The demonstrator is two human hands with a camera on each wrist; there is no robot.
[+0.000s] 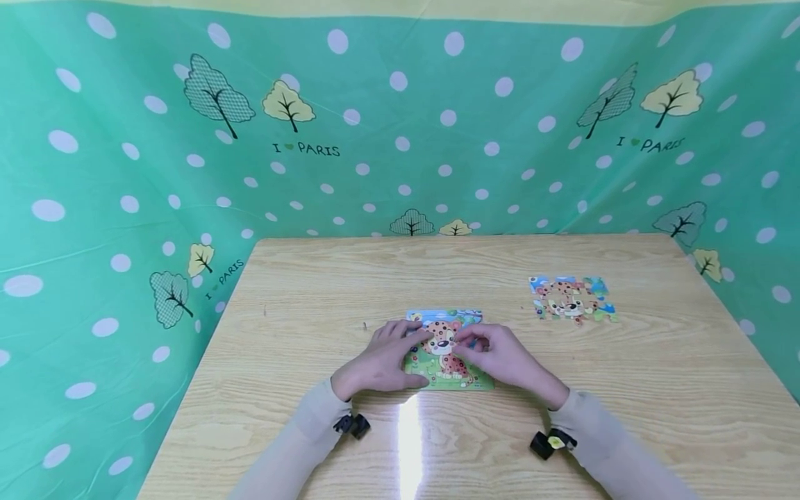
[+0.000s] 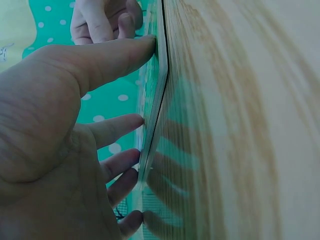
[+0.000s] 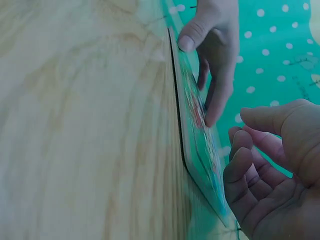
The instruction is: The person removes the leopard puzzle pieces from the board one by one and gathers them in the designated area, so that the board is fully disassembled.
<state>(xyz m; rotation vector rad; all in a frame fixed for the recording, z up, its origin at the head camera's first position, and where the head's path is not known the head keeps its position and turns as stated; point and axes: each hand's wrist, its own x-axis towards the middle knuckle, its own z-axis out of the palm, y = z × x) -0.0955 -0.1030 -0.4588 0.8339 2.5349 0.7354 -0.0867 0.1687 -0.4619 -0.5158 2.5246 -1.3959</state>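
Leopard puzzle board [image 1: 446, 354] flat on the wooden desk [image 1: 300, 326] near its middle, left hand [image 1: 382, 361] spread, fingers pressing its left edge, right hand [image 1: 500, 357] with curled fingers on its right side, whether pinching cannot be told, loose puzzle pieces [image 1: 571, 298] well apart to the right

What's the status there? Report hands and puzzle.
Left hand flat on the colourful leopard puzzle board. Right hand curled, fingertips on it. Loose assembled puzzle pieces far right, clear.
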